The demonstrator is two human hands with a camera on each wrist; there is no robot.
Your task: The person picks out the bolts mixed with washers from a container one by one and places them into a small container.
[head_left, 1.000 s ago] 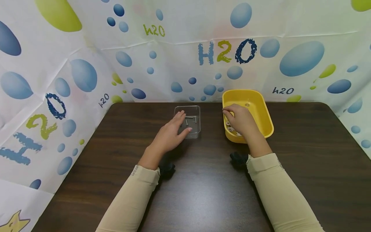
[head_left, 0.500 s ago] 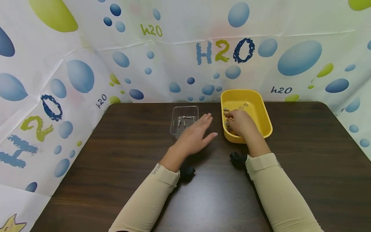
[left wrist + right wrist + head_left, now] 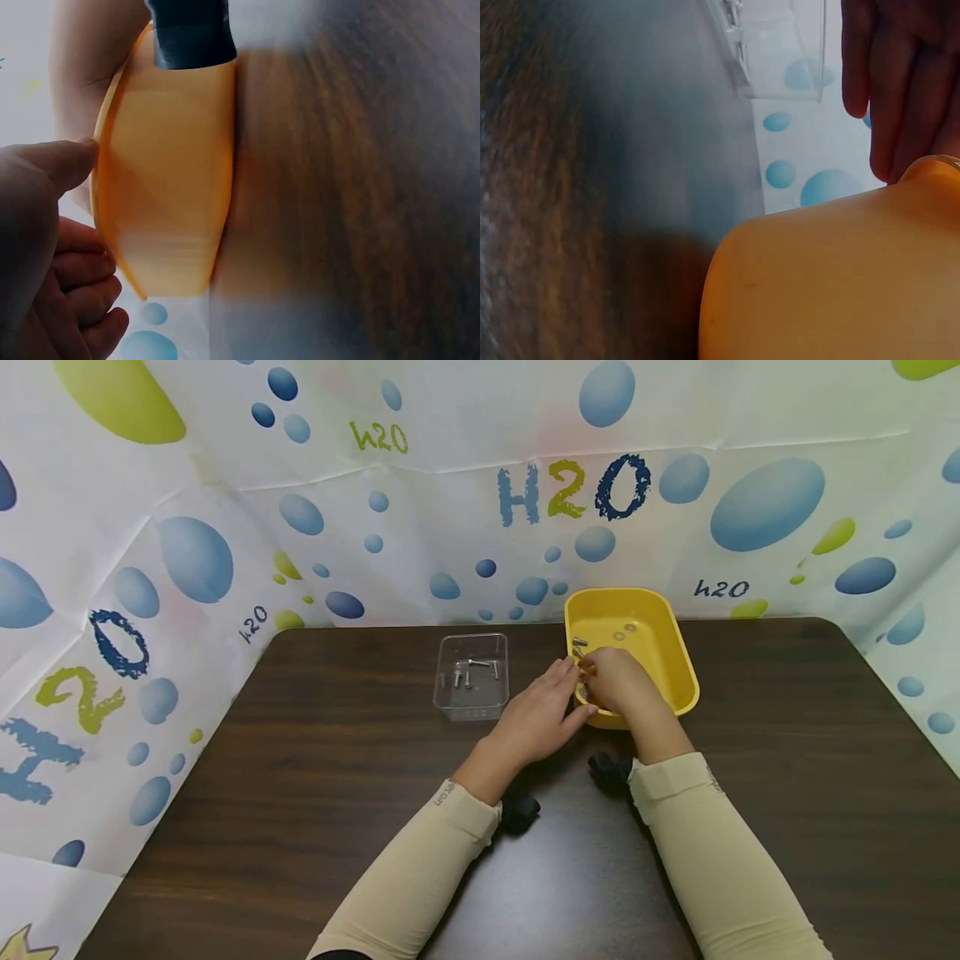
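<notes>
In the head view my right hand [image 3: 624, 681] reaches down into a yellow plastic bin [image 3: 662, 627], at its left side among small metal hardware. Its fingertips are mostly hidden, so what they touch is unclear. A bolt [image 3: 580, 642] lies against the bin's left wall, near those fingers. My left hand [image 3: 534, 717] is at the bin's left rim with fingers extended. The left wrist view shows its thumb [image 3: 73, 161] touching the rim of the bin [image 3: 169, 172], with the other fingers loosely bent beside it.
A clear plastic box [image 3: 471, 703] holding several bolts [image 3: 482, 663] stands left of the bin. Thin washers [image 3: 625, 632] lie on the bin floor. A white printed sheet [image 3: 442, 510] hangs behind the dark wooden table [image 3: 322, 727].
My left hand has moved right, from over the clear box to the yellow bin's rim. My right hand has sunk lower into the bin. The view has shifted slightly.
</notes>
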